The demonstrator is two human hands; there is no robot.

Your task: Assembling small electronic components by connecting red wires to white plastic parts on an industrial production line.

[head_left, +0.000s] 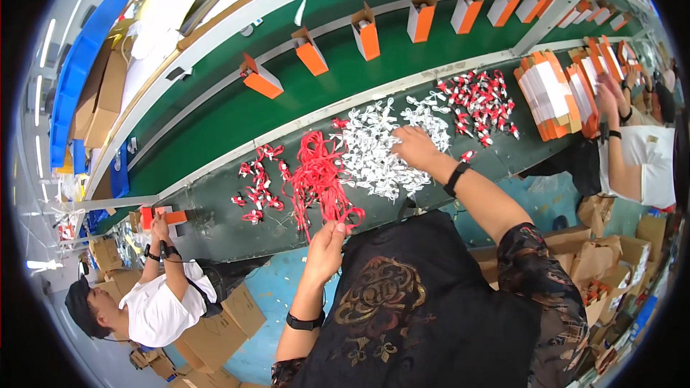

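At the near edge of the dark green workbench (pixel 208 223), my left hand (pixel 327 248) pinches the loop of a red lanyard. A heap of red lanyards (pixel 316 165) lies just beyond it. My right hand (pixel 415 147) reaches into a pile of small white looped pieces (pixel 374 154). Its fingers are bent together at the pile, and what sits between the fingertips is too small to make out. Small red-and-white pieces lie in two groups, a sparse one (pixel 260 190) left of the lanyards and a denser one (pixel 485 100) right of the white pile.
Open orange-and-white boxes (pixel 366 36) stand in a row along the green conveyor belt (pixel 302 93) behind the bench. More flat boxes (pixel 550 93) are stacked at the right. Co-workers sit at left (pixel 158 302) and right (pixel 640 165). Cardboard cartons (pixel 215 338) stand on the floor.
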